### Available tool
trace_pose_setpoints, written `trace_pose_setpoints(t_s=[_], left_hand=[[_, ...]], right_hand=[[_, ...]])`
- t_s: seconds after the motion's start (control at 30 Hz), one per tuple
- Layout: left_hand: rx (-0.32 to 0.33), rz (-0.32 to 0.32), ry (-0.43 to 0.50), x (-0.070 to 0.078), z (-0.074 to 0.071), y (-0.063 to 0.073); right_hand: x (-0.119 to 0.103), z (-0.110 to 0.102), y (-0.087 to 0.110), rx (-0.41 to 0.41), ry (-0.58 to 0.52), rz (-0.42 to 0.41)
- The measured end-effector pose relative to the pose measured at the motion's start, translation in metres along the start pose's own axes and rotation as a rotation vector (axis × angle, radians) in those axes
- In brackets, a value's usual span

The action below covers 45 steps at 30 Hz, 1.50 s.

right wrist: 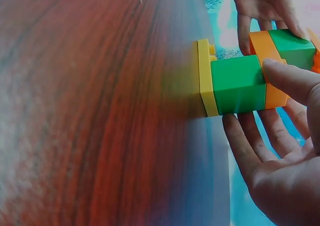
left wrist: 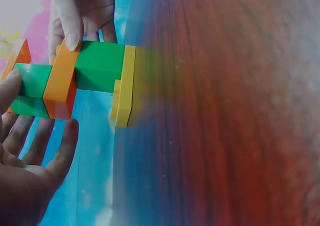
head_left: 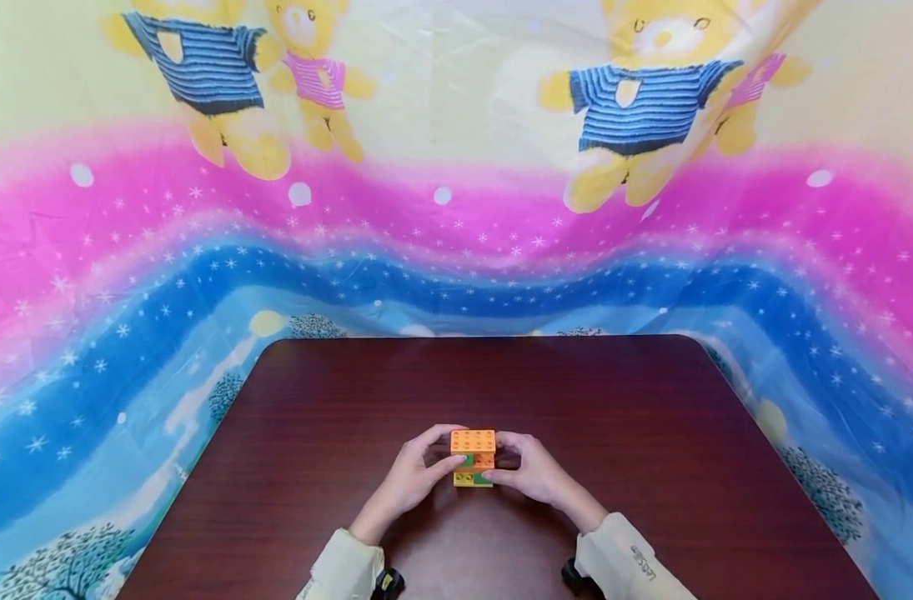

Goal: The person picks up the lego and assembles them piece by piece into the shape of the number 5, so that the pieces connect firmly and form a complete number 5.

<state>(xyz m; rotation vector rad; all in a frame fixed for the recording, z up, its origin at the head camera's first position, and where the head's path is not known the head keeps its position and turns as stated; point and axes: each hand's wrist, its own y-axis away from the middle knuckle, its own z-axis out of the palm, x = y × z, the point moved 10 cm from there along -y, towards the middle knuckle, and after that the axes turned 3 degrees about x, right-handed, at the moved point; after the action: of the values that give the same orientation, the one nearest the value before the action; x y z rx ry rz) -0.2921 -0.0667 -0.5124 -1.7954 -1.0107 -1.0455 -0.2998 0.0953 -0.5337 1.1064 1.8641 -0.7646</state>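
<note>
A small tower of toy building bricks stands on the table between the two hands. Its bottom is a yellow plate (left wrist: 128, 85), with a lower green brick (right wrist: 239, 85) on the right side of it. Above lie a middle orange plate (left wrist: 62, 83), an upper green brick (left wrist: 36, 79) on the left, and a studded top orange plate (head_left: 473, 440). The left hand (head_left: 411, 475) grips the upper part, its thumb on the upper green brick. The right hand (head_left: 537, 473) holds the tower lower down, thumb at the middle orange plate, fingers behind the lower green brick.
The dark reddish-brown table (head_left: 576, 383) has rounded far corners. Behind and beside it hangs a printed cloth (head_left: 441, 225) with bears and snowflakes. Pale sleeves (head_left: 343, 562) cover both forearms, and a black wrist device (head_left: 388, 582) shows under the left cuff.
</note>
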Motion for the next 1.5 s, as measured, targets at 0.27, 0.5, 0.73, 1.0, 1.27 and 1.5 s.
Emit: trace_pose_setpoints(t_s=[0.27,0.5,0.73,1.0,1.27,1.5], left_hand=[[0.008,-0.001,-0.012,0.001,-0.001,-0.001],[0.01,-0.014,-0.027,0.0,-0.001,-0.003],[0.018,-0.031,-0.044,-0.001,-0.002,-0.005],[0.018,-0.029,-0.031,-0.001,-0.002,-0.007],[0.015,-0.041,-0.031,-0.001,-0.001,-0.01],[0.013,-0.049,-0.032,-0.002,-0.001,-0.012]], right_hand=[[0.001,0.0,-0.001,-0.013,0.019,0.003],[0.0,-0.001,-0.003,-0.013,0.029,-0.003],[0.001,-0.002,-0.002,-0.014,0.024,0.021],[0.0,-0.004,-0.003,-0.012,0.032,0.018],[0.0,-0.007,-0.003,0.001,0.041,0.014],[0.001,-0.008,-0.004,0.01,0.035,0.02]])
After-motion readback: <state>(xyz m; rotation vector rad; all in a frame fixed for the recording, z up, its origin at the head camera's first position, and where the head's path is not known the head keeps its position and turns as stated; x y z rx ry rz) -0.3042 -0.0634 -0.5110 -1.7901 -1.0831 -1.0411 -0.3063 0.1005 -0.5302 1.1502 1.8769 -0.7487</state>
